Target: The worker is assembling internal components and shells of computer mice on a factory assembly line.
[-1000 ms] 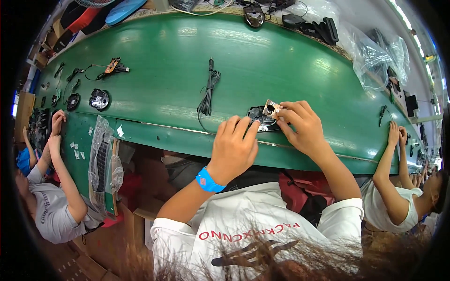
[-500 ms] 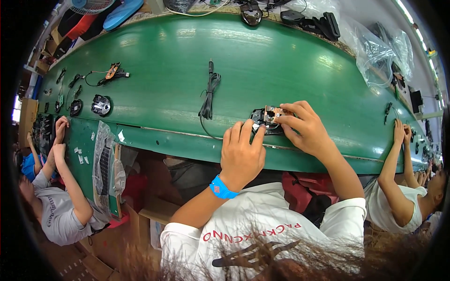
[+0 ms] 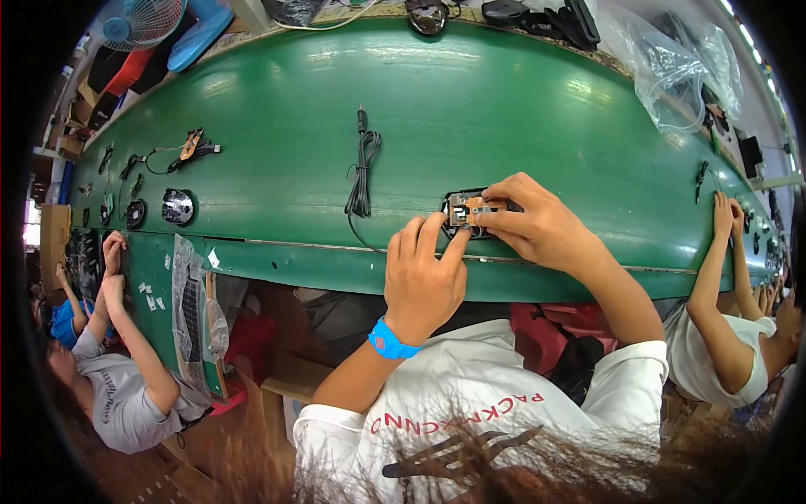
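My right hand pinches the right end of a small orange-brown circuit board between thumb and fingers. The board lies over a black mouse base, which shows only at its edges; whether the board is fully seated I cannot tell. My left hand has its fingers closed in on the near left side of the base and steadies it. Left of them lies a tied black cable, its loose end running toward my left fingers.
On the green work surface, another mouse shell and a board with a cable lie to the left. A dark mouse and clear plastic bags sit along the far edge. Co-workers' hands work on both sides.
My right hand has shifted the circuit board leftward, so it covers more of the mouse base. My left fingers stay at the base's near side. The whole view has shifted slightly.
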The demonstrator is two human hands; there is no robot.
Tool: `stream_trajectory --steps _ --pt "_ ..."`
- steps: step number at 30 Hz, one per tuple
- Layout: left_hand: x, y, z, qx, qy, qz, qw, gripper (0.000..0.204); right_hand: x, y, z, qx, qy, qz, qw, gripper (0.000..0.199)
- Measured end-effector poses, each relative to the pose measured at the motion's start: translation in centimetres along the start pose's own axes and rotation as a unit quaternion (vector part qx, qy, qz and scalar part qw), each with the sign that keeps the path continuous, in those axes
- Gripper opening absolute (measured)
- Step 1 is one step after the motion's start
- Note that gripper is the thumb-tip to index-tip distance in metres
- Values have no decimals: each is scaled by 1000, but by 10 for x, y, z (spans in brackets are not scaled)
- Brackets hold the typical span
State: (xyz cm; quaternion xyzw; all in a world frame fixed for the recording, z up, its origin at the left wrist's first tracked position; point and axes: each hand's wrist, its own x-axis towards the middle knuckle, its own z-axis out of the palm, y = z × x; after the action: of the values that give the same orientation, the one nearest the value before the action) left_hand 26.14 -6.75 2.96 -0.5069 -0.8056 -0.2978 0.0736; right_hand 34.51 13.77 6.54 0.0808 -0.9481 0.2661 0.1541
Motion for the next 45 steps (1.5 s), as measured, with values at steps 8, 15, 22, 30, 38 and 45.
stream_trajectory --steps 8,15,22,30,38,45 --pt "3 3 0 -3 -11 -1 1000 39 1 4 -8 1 -38 -12 999 33" --pt "2 3 -1 -8 -17 1 1000 39 -1 2 -12 -1 -58 4 998 38" --pt "2 0 -3 -60 -7 14 998 40 -8 2 -16 -67 -79 -11 995 43" --pt "0 -4 -3 -70 -11 37 997 40 -14 -1 -10 -129 -103 -13 986 37" --pt "3 -6 -5 -60 -32 42 997 34 -18 -5 0 -125 -80 5 989 37" --pt "20 -1 -19 -63 -27 72 995 36 -30 0 1 -114 -28 0 993 32"
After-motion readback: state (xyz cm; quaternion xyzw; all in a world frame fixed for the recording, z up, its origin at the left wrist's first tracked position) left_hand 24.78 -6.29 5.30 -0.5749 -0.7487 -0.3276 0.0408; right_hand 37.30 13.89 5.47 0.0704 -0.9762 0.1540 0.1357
